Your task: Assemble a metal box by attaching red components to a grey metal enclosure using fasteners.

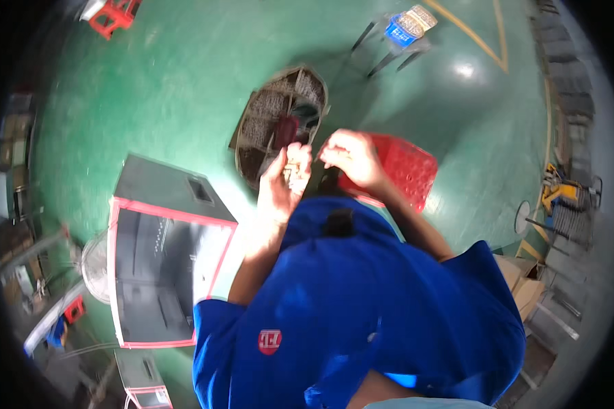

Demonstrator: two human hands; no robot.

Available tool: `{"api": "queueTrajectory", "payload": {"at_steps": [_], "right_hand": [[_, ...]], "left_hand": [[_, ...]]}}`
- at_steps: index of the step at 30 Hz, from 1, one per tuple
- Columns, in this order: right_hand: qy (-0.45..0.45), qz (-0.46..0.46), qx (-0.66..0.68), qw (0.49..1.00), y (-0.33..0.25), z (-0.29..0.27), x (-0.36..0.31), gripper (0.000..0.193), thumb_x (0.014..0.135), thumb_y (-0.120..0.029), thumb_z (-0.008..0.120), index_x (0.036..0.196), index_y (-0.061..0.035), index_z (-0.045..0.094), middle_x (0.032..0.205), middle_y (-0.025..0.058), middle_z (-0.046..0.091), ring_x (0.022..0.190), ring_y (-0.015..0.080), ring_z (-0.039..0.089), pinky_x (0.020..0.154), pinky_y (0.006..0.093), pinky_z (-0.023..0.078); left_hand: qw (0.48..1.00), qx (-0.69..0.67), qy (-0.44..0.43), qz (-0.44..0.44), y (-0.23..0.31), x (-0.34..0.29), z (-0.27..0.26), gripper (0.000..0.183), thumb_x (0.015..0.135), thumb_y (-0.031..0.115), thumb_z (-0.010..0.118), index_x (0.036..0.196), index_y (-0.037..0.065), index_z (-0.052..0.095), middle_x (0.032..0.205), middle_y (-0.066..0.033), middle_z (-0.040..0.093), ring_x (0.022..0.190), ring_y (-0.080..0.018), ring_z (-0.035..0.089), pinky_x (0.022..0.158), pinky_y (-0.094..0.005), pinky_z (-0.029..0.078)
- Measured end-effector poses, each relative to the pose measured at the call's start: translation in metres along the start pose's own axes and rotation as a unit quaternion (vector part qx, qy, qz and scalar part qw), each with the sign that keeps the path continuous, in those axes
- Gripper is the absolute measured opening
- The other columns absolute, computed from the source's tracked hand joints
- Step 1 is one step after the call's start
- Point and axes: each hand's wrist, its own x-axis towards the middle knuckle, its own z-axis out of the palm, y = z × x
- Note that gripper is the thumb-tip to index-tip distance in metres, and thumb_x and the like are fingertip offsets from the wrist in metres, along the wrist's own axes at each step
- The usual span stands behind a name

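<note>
My left hand is turned palm up in front of my body, its fingers curled around a small heap of pale pieces, too blurred to name exactly. To its right, my right hand has thumb and fingertips pinched together; anything between them is too small to make out. Just beyond both hands lies a divided tray whose compartments hold many small greyish parts. A dark red object rests in the tray, close to my left fingertips.
A red stool stands right of my right hand. On the left is a large dark cabinet with pink-red edges. Farther off, a dark stool carries a blue box; another red stool is at far left. Shelving lines the right side.
</note>
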Motion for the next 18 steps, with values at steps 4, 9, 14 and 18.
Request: {"api": "queueTrajectory", "payload": {"at_steps": [4,9,14,18], "right_hand": [[0.084,-0.136,-0.083,0.984,-0.054,-0.063,0.033,0.007,0.080,-0.002,0.065,0.085,0.0006,0.064,0.080,0.0062,0.063,0.073,0.0123,0.061,0.064,0.0248,0.049],[-0.044,-0.244,-0.252,0.935,-0.081,-0.090,0.071,0.010,0.074,-0.007,0.067,0.084,-0.0036,0.065,0.079,0.0067,0.061,0.073,0.0221,0.059,0.065,0.0322,0.048],[-0.091,-0.293,-0.283,0.909,-0.075,-0.083,0.095,0.011,0.071,-0.007,0.068,0.081,-0.0045,0.064,0.079,0.0046,0.060,0.074,0.0219,0.057,0.067,0.0330,0.048],[-0.219,-0.356,-0.340,0.842,-0.088,-0.065,0.105,0.014,0.067,-0.007,0.067,0.080,-0.0046,0.063,0.083,0.0054,0.059,0.078,0.0225,0.057,0.069,0.0348,0.047]], "left_hand": [[0.985,-0.030,-0.162,0.053,-0.030,0.047,0.046,0.049,0.096,0.028,0.039,0.132,-0.005,0.037,0.136,-0.0228,0.039,0.131,-0.0324,0.033,0.111,-0.0440,0.025],[0.982,-0.081,-0.157,0.061,-0.056,0.068,0.075,0.055,0.097,0.034,0.034,0.136,-0.004,0.032,0.137,-0.0181,0.041,0.126,-0.0277,0.040,0.110,-0.0441,0.027],[0.978,-0.097,-0.151,0.108,-0.046,0.079,0.070,0.054,0.096,0.033,0.035,0.137,-0.003,0.030,0.136,-0.0178,0.042,0.124,-0.0271,0.042,0.107,-0.0422,0.031],[0.973,-0.089,-0.166,0.134,-0.033,0.084,0.068,0.053,0.095,0.035,0.038,0.135,0.000,0.036,0.139,-0.0158,0.039,0.125,-0.0256,0.042,0.103,-0.0380,0.036]]}}
